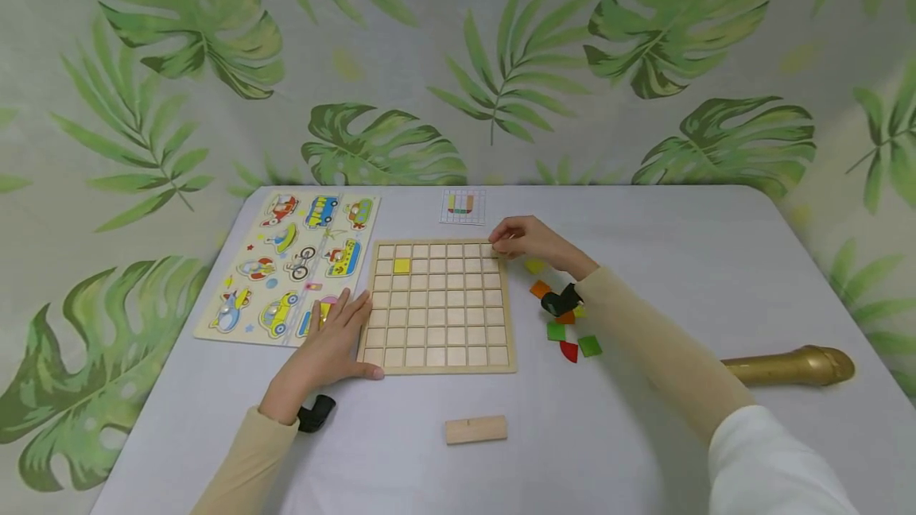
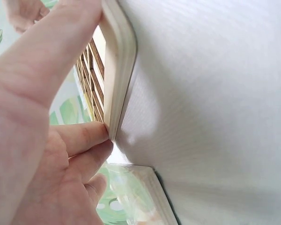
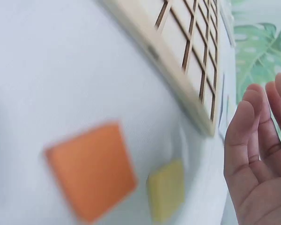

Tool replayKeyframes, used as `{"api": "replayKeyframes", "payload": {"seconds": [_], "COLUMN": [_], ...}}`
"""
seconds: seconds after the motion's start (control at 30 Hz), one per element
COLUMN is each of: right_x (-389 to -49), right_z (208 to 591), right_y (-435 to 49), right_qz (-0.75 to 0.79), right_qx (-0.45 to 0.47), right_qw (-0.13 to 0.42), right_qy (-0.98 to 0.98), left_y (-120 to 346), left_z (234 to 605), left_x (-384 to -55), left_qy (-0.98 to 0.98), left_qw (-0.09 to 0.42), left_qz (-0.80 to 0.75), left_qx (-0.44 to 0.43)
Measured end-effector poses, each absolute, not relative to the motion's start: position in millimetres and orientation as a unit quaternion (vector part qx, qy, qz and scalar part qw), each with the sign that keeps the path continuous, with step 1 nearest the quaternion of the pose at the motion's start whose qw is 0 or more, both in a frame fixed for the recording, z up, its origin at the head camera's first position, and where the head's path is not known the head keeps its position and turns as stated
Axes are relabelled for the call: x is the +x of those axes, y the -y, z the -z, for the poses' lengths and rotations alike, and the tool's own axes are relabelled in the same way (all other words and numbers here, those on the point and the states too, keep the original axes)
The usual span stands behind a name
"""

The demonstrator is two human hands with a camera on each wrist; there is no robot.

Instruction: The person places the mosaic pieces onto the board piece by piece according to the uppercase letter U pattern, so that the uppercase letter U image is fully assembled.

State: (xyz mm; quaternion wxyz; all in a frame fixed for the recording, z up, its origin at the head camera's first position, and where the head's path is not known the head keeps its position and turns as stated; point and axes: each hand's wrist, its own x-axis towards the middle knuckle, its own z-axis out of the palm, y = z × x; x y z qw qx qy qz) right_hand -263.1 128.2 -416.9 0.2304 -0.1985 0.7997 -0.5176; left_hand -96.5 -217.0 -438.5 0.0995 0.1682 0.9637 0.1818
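Observation:
A wooden grid board (image 1: 436,366) lies on the table with one yellow square tile (image 1: 402,265) in a cell near its upper left. My left hand (image 1: 332,344) rests at the board's left side, fingers along the edge and thumb at the near left corner. Over the far right corner of the board is my right hand (image 1: 533,243), its fingers loosely bent. The right wrist view shows no piece between those fingers (image 3: 246,126). Beside the board lie loose pieces, among them an orange tile (image 3: 91,171), a yellow tile (image 3: 166,191), a green tile (image 1: 590,346) and a red rounded piece (image 1: 568,352).
A vehicle puzzle board (image 1: 243,324) lies to the left, partly under the left hand. Behind the grid board is a small pattern card (image 1: 462,207). A wooden block (image 1: 475,430) sits in front, and a gold-coloured tube-like object (image 1: 794,366) lies at the right.

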Motion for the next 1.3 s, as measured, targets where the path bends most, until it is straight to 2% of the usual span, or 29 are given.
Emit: {"api": "replayKeyframes", "payload": {"seconds": [0.37, 0.63, 0.87, 1.3], "right_x": [-252, -231, -216, -205], "right_z": [420, 419, 419, 425], "right_y": [-202, -240, -253, -251], "right_qz": [0.497, 0.498, 0.488, 0.434], "right_qx": [-0.167, -0.133, -0.121, -0.172], "right_qw": [0.23, 0.245, 0.257, 0.263], "right_qy": [-0.82, -0.821, -0.825, -0.844], "left_y": [218, 217, 217, 218], "left_z": [440, 439, 438, 442], "left_x": [-96, -95, -95, -96], "left_qy": [-0.965, -0.966, -0.966, -0.964], "left_qw": [0.101, 0.096, 0.095, 0.086], "left_qz": [-0.177, -0.173, -0.175, -0.177], "left_qx": [0.166, 0.167, 0.165, 0.177]}}
